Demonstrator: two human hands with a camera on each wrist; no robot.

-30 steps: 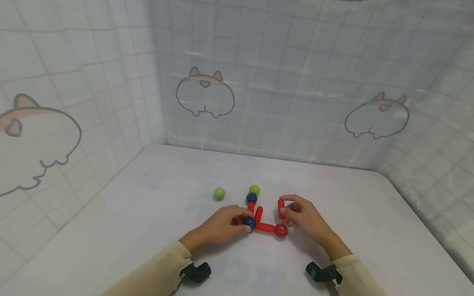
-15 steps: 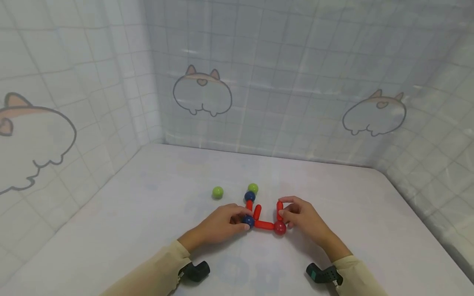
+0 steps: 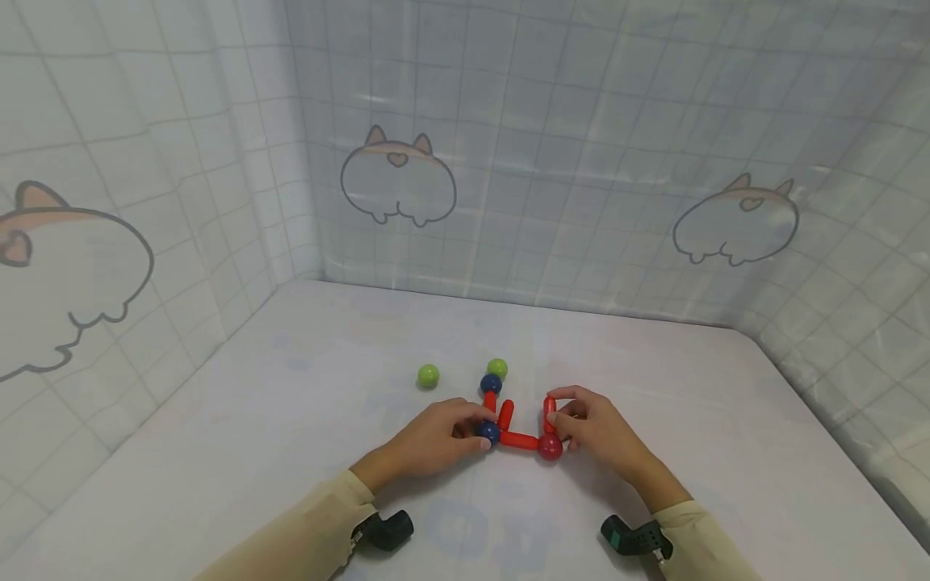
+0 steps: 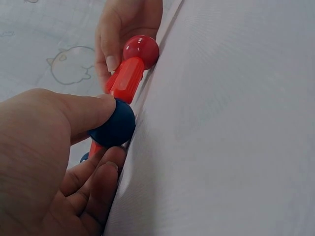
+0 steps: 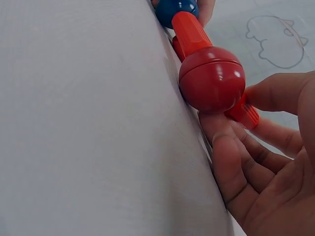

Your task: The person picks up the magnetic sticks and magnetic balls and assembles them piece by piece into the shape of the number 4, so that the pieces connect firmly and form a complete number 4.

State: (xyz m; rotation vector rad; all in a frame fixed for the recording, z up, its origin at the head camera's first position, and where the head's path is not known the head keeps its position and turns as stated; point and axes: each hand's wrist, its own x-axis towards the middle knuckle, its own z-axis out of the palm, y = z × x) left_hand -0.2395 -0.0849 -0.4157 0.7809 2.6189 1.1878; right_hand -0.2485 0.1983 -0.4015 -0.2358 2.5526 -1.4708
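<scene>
Your left hand (image 3: pixel 438 440) has its fingers clamped on the near blue ball (image 3: pixel 490 434); your right hand (image 3: pixel 605 428) pinches the right rod (image 3: pixel 549 410), its near end at the red ball (image 3: pixel 550 447). Pieces judged light, stiff, somewhat slippery; hold rods mid-length, balls across their widest part.
</scene>
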